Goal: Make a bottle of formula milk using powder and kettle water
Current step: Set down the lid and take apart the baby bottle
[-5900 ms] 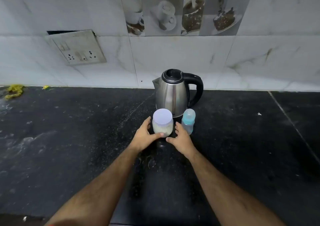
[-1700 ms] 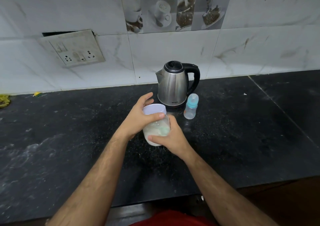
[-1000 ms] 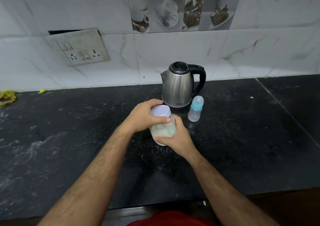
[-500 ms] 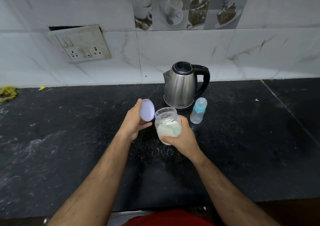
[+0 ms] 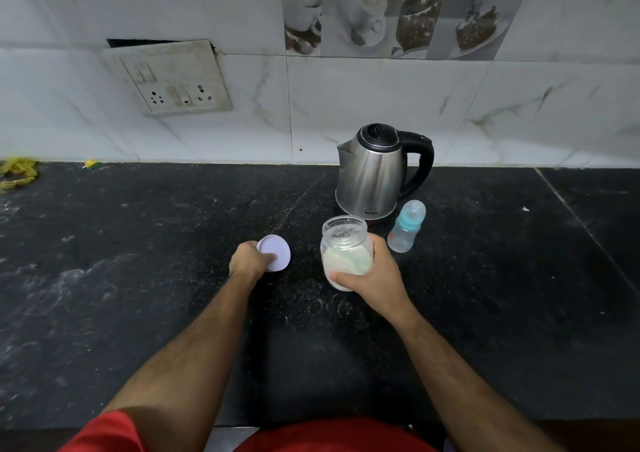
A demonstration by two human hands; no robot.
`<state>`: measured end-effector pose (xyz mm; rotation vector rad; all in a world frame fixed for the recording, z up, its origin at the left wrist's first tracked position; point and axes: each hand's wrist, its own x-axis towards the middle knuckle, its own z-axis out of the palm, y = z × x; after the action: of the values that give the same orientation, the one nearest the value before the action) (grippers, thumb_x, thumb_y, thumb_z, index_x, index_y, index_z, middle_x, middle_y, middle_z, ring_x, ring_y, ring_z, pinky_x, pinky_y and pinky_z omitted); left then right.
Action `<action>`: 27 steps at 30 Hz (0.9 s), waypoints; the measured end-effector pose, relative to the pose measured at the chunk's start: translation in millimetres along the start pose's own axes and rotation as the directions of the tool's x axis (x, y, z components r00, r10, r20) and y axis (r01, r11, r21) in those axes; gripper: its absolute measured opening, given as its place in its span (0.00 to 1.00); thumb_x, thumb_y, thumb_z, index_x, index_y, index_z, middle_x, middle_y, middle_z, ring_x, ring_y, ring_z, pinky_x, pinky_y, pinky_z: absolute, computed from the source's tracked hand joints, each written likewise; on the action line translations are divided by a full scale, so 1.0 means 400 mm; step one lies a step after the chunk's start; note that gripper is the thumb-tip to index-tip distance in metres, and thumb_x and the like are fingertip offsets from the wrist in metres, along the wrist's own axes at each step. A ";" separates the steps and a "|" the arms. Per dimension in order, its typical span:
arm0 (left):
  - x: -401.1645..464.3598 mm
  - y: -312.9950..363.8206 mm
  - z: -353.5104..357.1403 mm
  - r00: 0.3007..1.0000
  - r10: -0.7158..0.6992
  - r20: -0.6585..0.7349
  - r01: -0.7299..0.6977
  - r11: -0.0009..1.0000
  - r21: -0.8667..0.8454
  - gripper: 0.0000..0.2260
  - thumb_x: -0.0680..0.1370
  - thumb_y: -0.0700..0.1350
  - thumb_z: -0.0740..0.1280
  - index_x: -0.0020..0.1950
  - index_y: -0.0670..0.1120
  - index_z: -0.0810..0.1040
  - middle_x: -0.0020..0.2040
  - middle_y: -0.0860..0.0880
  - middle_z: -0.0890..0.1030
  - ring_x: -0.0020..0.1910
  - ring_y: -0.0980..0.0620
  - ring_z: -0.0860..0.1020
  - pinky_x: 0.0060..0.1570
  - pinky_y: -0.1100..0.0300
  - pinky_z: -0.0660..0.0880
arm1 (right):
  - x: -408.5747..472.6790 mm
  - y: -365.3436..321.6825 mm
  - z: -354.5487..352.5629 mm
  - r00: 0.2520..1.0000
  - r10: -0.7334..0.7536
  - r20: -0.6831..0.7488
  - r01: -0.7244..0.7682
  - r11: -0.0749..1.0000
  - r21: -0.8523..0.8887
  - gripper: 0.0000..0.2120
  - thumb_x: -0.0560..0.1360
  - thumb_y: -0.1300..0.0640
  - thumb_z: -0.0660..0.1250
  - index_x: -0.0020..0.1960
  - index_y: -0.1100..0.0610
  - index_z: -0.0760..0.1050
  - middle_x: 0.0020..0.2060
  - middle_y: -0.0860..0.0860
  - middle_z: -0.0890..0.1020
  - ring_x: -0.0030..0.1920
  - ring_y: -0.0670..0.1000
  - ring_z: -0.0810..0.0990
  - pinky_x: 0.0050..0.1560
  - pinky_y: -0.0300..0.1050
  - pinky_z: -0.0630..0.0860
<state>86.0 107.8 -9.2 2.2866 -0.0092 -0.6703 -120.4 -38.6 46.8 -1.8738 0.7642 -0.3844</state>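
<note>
Near the worktop's back edge: kettle [image 5: 372, 178], capped baby bottle [image 5: 407, 225] just beside it.
Change: lid [image 5: 274, 252] now off the powder jar [image 5: 346, 252], lowered left, seemingly onto the worktop [image 5: 138, 278].
Left hand [image 5: 250, 260]: fingers curled on lid.
Right hand [image 5: 375, 271]: wrapped around jar.
Meaning: powder reachable; bottle unopened.

Mid-frame, the right hand [image 5: 375, 275] grips an open glass jar [image 5: 346, 251] of pale powder; the left hand [image 5: 250, 259] holds its white lid [image 5: 275, 252], perhaps touching the black tabletop [image 5: 138, 278]. Behind stand a steel kettle [image 5: 372, 174] and baby bottle [image 5: 407, 226].
</note>
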 end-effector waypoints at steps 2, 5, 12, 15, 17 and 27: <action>0.004 -0.005 -0.004 1.000 0.005 -0.007 -0.005 0.998 0.068 0.20 0.73 0.47 0.74 0.63 0.45 0.77 0.55 0.43 0.82 0.54 0.41 0.80 0.51 0.50 0.78 | 0.001 0.005 0.002 1.000 0.002 -0.008 -0.002 1.000 -0.007 0.41 0.54 0.45 0.78 0.65 0.47 0.68 0.59 0.44 0.77 0.57 0.42 0.77 0.53 0.37 0.74; 0.004 -0.013 0.001 0.998 0.010 -0.055 -0.001 0.986 0.168 0.23 0.73 0.51 0.74 0.64 0.45 0.75 0.58 0.43 0.81 0.57 0.41 0.79 0.48 0.52 0.75 | 0.001 0.009 0.002 1.000 0.005 -0.024 -0.006 1.000 -0.012 0.40 0.55 0.47 0.79 0.64 0.47 0.69 0.59 0.43 0.77 0.57 0.43 0.77 0.55 0.40 0.76; -0.008 -0.035 0.011 0.986 0.085 -0.141 -0.046 0.965 0.259 0.26 0.74 0.53 0.73 0.67 0.44 0.72 0.63 0.40 0.74 0.59 0.37 0.77 0.53 0.46 0.75 | -0.006 0.016 0.000 0.999 0.014 -0.029 -0.014 1.000 -0.002 0.38 0.58 0.53 0.81 0.64 0.46 0.69 0.56 0.41 0.78 0.55 0.40 0.77 0.48 0.33 0.72; -0.027 -0.041 0.013 0.970 0.152 -0.192 -0.110 0.971 0.211 0.26 0.76 0.52 0.71 0.70 0.45 0.70 0.65 0.40 0.72 0.59 0.37 0.76 0.55 0.44 0.75 | -0.011 0.023 -0.002 0.999 0.024 -0.026 -0.024 1.000 -0.006 0.37 0.58 0.54 0.81 0.62 0.44 0.68 0.56 0.40 0.78 0.55 0.40 0.77 0.48 0.34 0.72; -0.043 -0.040 0.014 0.935 0.261 -0.240 -0.226 0.960 0.165 0.21 0.78 0.51 0.69 0.68 0.46 0.73 0.64 0.43 0.74 0.57 0.39 0.77 0.54 0.46 0.75 | -0.014 0.032 0.000 0.999 0.046 -0.022 -0.046 0.999 -0.022 0.38 0.56 0.50 0.80 0.62 0.45 0.68 0.56 0.41 0.78 0.55 0.41 0.77 0.49 0.36 0.73; -0.174 -0.029 0.092 0.780 0.568 0.264 -0.465 0.807 -0.363 0.18 0.77 0.32 0.68 0.66 0.43 0.77 0.59 0.49 0.83 0.54 0.54 0.83 0.59 0.56 0.79 | -0.017 0.065 0.047 0.996 0.075 0.045 -0.072 0.995 -0.069 0.33 0.59 0.57 0.82 0.58 0.45 0.69 0.54 0.42 0.79 0.56 0.42 0.78 0.51 0.36 0.73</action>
<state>6.6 106.0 -6.3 1.7354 -0.6681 -0.7239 -123.2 -28.0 15.9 -1.9046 0.8198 -0.2694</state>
